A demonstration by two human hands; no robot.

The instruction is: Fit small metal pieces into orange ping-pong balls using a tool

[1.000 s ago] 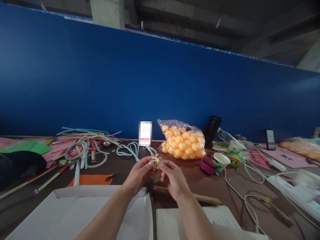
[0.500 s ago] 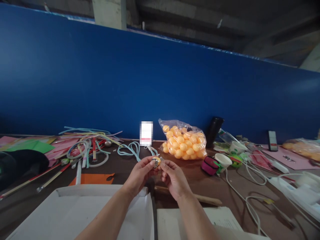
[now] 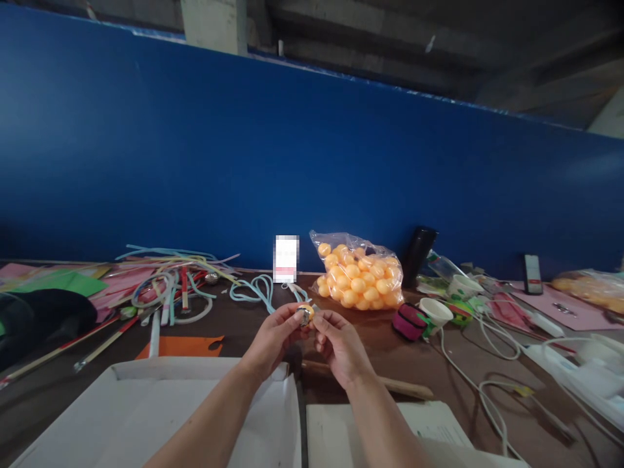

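Between my two hands, above the middle of the table, is a small orange ball [image 3: 309,309] with a shiny silver patch on its side. It looks like the table tennis balls in the bag, but the silver part is too small to make out. My left hand [image 3: 277,335] grips the ball from the left, thumb on the silver patch. From the right, the thumb and fingers of my right hand [image 3: 336,338] pinch at the ball's edge. A clear plastic bag of orange balls [image 3: 358,276] lies just beyond my right hand.
A white box [image 3: 195,403] lies under my left forearm, and a notebook [image 3: 331,429] under the right. Behind stand a blue partition [image 3: 273,149] and a white card [image 3: 285,257]. Balloon strips [image 3: 168,286] lie left; a paper cup [image 3: 435,313], purple pouch [image 3: 408,323] and cables [image 3: 497,351] right.
Almost nothing differs. Both hands keep the ball in the same place, with the silver patch turned very slightly; the view has shifted a little.
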